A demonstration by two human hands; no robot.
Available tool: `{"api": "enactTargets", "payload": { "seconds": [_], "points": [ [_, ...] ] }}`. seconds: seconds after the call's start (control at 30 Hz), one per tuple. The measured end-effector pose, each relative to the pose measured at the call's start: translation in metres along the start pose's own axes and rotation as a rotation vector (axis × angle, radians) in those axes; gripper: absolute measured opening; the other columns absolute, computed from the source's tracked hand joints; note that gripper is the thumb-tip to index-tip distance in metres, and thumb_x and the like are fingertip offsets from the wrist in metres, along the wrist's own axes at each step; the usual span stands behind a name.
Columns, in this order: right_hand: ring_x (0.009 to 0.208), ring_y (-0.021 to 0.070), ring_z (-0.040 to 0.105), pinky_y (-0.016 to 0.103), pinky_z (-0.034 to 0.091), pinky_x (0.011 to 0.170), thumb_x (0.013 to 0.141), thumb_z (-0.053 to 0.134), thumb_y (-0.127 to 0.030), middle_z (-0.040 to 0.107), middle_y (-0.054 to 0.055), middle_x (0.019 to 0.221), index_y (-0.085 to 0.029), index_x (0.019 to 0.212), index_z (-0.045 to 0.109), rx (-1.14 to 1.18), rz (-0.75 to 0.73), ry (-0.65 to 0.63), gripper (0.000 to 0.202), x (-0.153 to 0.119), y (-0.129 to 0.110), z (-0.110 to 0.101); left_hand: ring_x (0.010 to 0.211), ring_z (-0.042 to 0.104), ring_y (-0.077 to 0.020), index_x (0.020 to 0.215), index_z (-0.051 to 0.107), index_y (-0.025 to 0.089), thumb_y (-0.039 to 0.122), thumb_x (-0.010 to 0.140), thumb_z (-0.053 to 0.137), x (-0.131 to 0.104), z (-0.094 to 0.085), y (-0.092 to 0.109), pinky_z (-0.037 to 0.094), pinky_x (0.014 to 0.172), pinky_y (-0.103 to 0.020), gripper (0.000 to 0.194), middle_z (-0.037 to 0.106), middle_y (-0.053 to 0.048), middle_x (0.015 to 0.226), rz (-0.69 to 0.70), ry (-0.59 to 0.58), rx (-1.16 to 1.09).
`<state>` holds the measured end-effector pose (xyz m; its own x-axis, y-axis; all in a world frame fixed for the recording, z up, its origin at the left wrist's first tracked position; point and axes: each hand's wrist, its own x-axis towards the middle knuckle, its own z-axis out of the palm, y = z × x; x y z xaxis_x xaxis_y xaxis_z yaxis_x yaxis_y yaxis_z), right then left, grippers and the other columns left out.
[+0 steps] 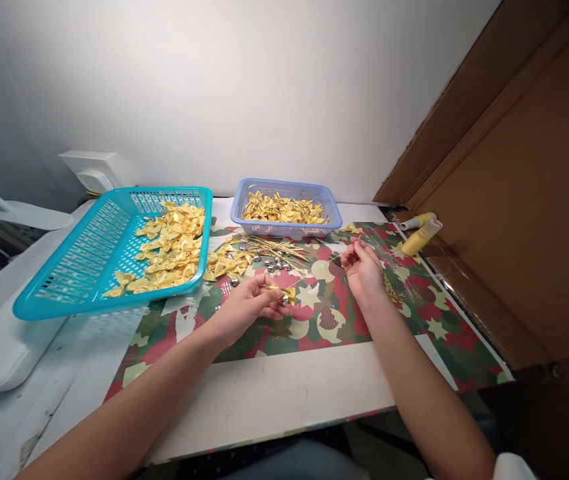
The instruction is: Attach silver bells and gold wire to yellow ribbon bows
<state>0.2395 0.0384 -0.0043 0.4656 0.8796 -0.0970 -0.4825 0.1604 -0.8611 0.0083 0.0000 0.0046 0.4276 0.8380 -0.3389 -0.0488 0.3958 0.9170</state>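
Observation:
My left hand point(249, 303) is closed on a small gold ribbon bow point(290, 293), with a silver bell point(285, 301) hanging at it. To its right, my right hand point(364, 270) pinches a thin strand, which seems to stretch across from the bow; its exact kind is hard to make out. Just beyond my left hand lie a bundle of thin gold ties point(277, 247), several loose silver bells point(278, 265) and a small heap of gold bows point(224, 263). A patterned sheet point(324, 327) covers the table under both hands.
At the left stands a turquoise basket point(89, 250) of gold bows. A lilac basket point(287, 231) with bows and ties sits against the wall. Two yellow-and-white tubes point(422, 237) are at the right, beside a cardboard panel point(514, 200). A white lamp base point(9, 353) stands at the left edge.

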Motion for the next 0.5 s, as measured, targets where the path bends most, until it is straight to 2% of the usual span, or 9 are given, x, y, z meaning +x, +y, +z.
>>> {"api": "enactTargets", "payload": {
  "seconds": [0.07,0.13,0.27,0.33,0.4,0.5],
  "points": [
    [0.047,0.0045,0.045,0.015,0.043,0.044,0.068,0.074,-0.031,0.047,-0.008,0.056,-0.019,0.076,0.058,-0.026,-0.036,-0.004,0.022,-0.001,0.001,0.0,0.07,0.07,-0.0167,0.077,0.049,0.018,0.037,0.07,0.073,-0.001,0.0,-0.001,0.052,0.062,-0.025,0.032,0.068,-0.002,0.072,0.017,-0.026,0.01],
    [0.045,0.0045,0.039,0.016,0.04,0.045,0.071,0.071,-0.034,0.039,-0.009,0.053,-0.02,0.076,0.056,-0.075,-0.088,-0.081,0.021,-0.008,0.002,0.003,0.072,0.069,-0.0173,0.082,0.049,0.019,0.039,0.071,0.073,-0.001,0.0,-0.002,0.052,0.064,-0.026,0.033,0.069,-0.002,0.074,0.044,-0.025,0.018],
    [0.047,0.0065,0.035,0.02,0.038,0.049,0.078,0.062,-0.031,0.036,-0.009,0.055,-0.022,0.08,0.056,-0.304,-0.2,-0.396,0.011,-0.039,0.007,0.013,0.065,0.062,-0.0114,0.096,0.053,0.02,0.04,0.073,0.071,-0.001,0.0,-0.003,0.044,0.059,-0.021,0.035,0.066,0.001,0.072,0.094,0.092,0.104],
    [0.046,0.0071,0.033,0.021,0.032,0.046,0.076,0.065,-0.025,0.035,-0.009,0.055,-0.022,0.081,0.056,-0.515,-0.272,-0.523,0.01,-0.056,0.01,0.017,0.06,0.056,-0.0098,0.099,0.055,0.02,0.042,0.074,0.069,-0.001,0.0,-0.003,0.036,0.051,-0.019,0.036,0.064,0.003,0.069,0.106,0.141,0.124],
    [0.047,0.0082,0.038,0.022,0.032,0.046,0.072,0.07,-0.023,0.046,-0.007,0.057,-0.023,0.08,0.06,-0.692,-0.407,-0.645,0.012,-0.067,0.014,0.019,0.056,0.053,-0.0097,0.101,0.056,0.02,0.043,0.075,0.067,-0.001,0.001,-0.001,0.031,0.048,-0.019,0.037,0.062,0.004,0.066,0.116,0.153,0.11],
    [0.057,0.0129,0.054,0.027,0.043,0.055,0.075,0.069,-0.025,0.068,0.0,0.071,-0.025,0.082,0.068,-0.845,-0.643,-0.753,0.007,-0.072,0.019,0.019,0.055,0.051,-0.0099,0.097,0.058,0.019,0.044,0.076,0.064,-0.002,0.002,0.001,0.03,0.048,-0.02,0.033,0.06,0.004,0.063,0.133,0.149,0.097]
  ]
}}
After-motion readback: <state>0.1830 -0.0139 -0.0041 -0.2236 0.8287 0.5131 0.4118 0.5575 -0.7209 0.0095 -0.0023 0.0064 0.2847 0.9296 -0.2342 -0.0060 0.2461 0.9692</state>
